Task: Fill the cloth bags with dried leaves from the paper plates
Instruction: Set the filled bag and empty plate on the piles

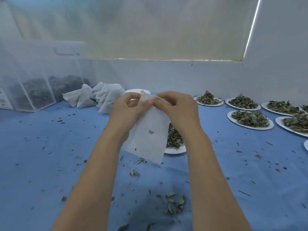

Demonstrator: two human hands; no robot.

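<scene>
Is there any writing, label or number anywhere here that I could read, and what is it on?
Nothing here can be read.
Label on the clear box, at the far left edge: dark marks only, too blurred and small to read.
Cloth bag held in both hands: no print, only a few leaf bits showing.
Paper plates and blue cloth: no writing.

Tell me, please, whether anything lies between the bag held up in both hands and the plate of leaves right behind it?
Nothing visible does. The left hand and right hand pinch the top of the cloth bag, which hangs directly in front of the nearest paper plate of dried leaves. Only loose leaf scraps lie on the blue cloth.
</scene>
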